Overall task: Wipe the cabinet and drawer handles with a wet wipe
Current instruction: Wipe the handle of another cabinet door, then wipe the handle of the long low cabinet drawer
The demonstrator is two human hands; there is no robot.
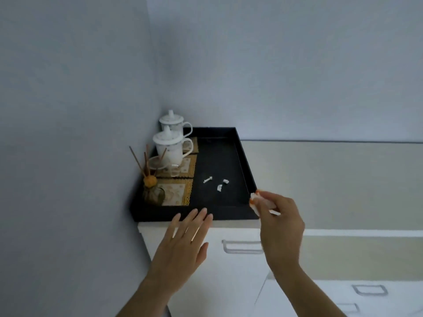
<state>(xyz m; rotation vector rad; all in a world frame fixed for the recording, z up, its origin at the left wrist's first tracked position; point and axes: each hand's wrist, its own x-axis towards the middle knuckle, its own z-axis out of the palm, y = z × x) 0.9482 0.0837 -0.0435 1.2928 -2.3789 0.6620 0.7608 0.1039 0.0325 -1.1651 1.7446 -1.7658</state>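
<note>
Right hand (280, 216) fingers pinch wipe (254, 199), apparently; left hand (183, 245) spread flat.

The crumpled white wet wipe (256, 200) sits pinched at the fingertips of the right hand (280, 223), at about four o'clock from the frame's centre, just beside the near right corner of a black tray. Only a small bunched part of it shows beyond the fingers. The curved silver bar handle (240, 247) on the white cabinet's top drawer front (231, 266) lies horizontal at six o'clock from the wipe, partly hidden behind the right wrist. Two rectangular silver pull handles (369, 290) show on lower white drawers at five o'clock, blurred.
</note>
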